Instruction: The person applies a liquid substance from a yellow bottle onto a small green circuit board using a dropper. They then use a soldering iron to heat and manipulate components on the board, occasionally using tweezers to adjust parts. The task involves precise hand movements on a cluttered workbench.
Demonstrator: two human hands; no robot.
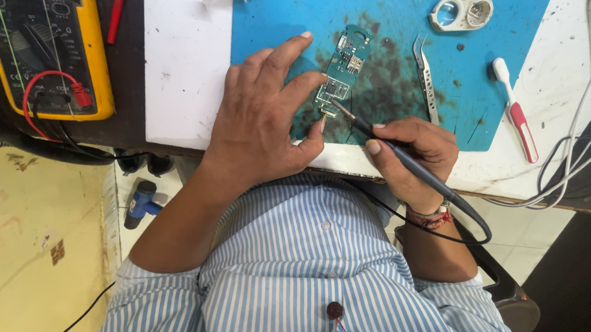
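Note:
A small green circuit board (345, 66) lies on a blue work mat (396, 19) stained dark in the middle. My left hand (263, 120) presses on the board's near left edge, fingers spread over it and thumb by its lower corner. My right hand (416, 156) grips a dark soldering iron (392, 151) like a pen. The iron's metal tip touches the board's lower end beside my left thumb. Its black cable loops back past my right wrist.
Metal tweezers (427, 78) lie right of the board. A white and red toothbrush (516, 110) rests at the mat's right edge. A white magnifier loupe (461, 12) sits at the top. A yellow multimeter (43, 54) with red lead stands at far left. White cables (572, 165) hang at right.

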